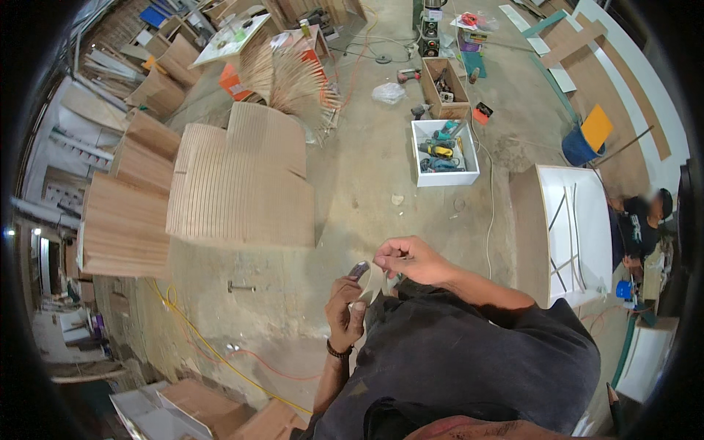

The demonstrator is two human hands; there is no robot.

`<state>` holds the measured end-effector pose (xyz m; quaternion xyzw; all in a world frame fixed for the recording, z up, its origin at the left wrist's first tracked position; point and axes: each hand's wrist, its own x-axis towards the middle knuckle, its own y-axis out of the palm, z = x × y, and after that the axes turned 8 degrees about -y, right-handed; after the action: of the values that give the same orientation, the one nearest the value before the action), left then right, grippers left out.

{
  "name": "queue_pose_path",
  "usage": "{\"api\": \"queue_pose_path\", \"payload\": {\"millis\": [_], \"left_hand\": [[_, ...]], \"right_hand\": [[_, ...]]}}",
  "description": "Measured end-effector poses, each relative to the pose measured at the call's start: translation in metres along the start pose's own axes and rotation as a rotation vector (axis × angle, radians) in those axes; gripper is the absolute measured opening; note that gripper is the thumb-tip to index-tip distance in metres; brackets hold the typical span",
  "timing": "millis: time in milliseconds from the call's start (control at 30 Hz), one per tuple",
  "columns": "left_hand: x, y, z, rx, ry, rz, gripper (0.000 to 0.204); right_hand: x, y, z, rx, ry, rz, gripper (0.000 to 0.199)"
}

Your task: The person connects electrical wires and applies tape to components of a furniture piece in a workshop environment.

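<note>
Woodworking shop: stacked wood panels (242, 183), tool crate (444, 152), dusty concrete floor (367, 191)

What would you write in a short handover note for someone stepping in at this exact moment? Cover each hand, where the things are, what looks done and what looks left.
Left hand: closed around a small dark tool, thumb up.
Right hand: pinching a small pale strip that hangs between both hands.
Nearby: a stack of wood panels on the floor to the left, a white box of tools ahead.
Done: strip and tool are in hand.
Left: too small to tell whether the strip has been worked on yet.
</note>
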<state>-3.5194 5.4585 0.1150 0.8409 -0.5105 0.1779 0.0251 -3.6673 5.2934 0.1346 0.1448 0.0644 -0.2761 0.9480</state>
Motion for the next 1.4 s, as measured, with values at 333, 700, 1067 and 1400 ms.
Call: {"api": "queue_pose_path", "payload": {"millis": [333, 700, 1067, 1400], "left_hand": [[0.397, -0.059, 0.156, 0.123, 0.058, 0.409, 0.016], [0.835, 0.003, 0.265, 0.156, -0.417, 0.87, 0.031], [1.224, 0.178, 0.469, 0.289, -0.121, 0.774, 0.027], [1.586, 0.275, 0.588, -0.048, -0.399, 0.452, 0.043]], "right_hand": [[0.32, -0.135, 0.082, -0.543, -0.353, -0.286, 0.013], [0.627, -0.305, 0.235, -0.906, -0.31, -0.65, 0.009], [0.928, -0.635, 0.306, -1.036, -0.278, -0.776, 0.011], [1.234, -0.918, 0.446, -1.048, -0.588, -0.507, 0.009]]}}
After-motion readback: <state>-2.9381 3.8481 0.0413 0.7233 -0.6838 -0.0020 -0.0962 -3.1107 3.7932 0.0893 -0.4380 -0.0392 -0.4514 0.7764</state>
